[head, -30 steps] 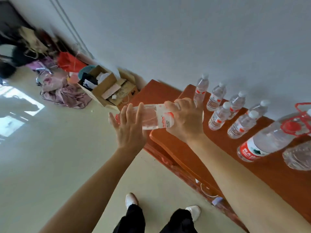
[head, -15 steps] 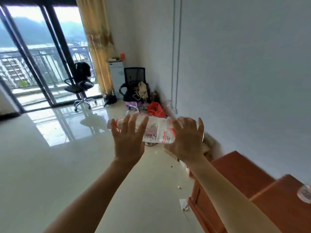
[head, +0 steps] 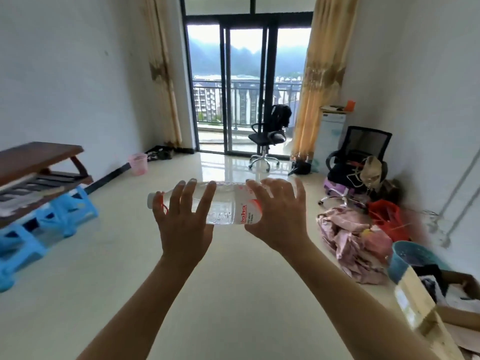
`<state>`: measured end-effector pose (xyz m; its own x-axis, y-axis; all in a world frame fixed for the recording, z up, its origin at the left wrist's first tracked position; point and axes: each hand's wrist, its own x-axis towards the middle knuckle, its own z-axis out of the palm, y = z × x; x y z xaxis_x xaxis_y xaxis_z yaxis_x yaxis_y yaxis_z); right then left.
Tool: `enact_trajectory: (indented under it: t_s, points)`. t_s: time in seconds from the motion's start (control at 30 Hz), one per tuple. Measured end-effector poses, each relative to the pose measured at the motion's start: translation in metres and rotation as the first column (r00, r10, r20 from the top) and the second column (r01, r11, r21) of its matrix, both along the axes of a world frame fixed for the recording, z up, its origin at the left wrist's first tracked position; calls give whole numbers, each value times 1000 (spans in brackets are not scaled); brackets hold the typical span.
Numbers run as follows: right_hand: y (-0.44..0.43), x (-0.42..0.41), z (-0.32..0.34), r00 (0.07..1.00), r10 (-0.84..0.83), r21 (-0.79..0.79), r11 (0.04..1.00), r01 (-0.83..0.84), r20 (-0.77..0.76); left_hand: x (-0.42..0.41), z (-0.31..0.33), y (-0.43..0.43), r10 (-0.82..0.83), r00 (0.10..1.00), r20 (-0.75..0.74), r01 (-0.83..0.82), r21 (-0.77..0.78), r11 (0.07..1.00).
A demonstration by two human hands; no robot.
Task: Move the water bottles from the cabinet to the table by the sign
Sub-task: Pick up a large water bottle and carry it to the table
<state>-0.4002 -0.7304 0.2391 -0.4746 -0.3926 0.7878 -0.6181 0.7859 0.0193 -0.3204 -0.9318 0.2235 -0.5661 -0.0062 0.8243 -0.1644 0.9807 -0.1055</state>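
Water bottle [head: 223, 203] lies sideways in the air over the shiny floor, with its cap pointing left. On the far left is a brown table [head: 39, 154] with blue stools [head: 52, 222] under it and a pink bin [head: 137, 163] nearby. The left hand [head: 181, 224] grips the bottle's cap end. The right hand [head: 278, 214] grips its label end. On the right lie pink cloth [head: 348, 237] and a cardboard box [head: 420, 307].

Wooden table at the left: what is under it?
Under the wooden table sits a slatted lower shelf, and below that blue plastic stools. Whether the stools bear it, and anything farther back, is hidden by the shelf and frame edge.
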Motion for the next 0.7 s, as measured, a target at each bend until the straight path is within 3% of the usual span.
enact_trajectory:
  t_s: [0.37,0.6,0.7]
  points:
    - [-296,-193,20,906,424,-42,905,-424,-6,-106,35,-241,392,920,-19,-393,-56,918]
    - [-501,-208,6,756,648,5,759,-651,93,-91,18,-396,651,758,55,-651,-18,759]
    - [-591,-212,0,705,704,17,706,-708,86,-89,8,-469,717,697,12,-717,-3,697]
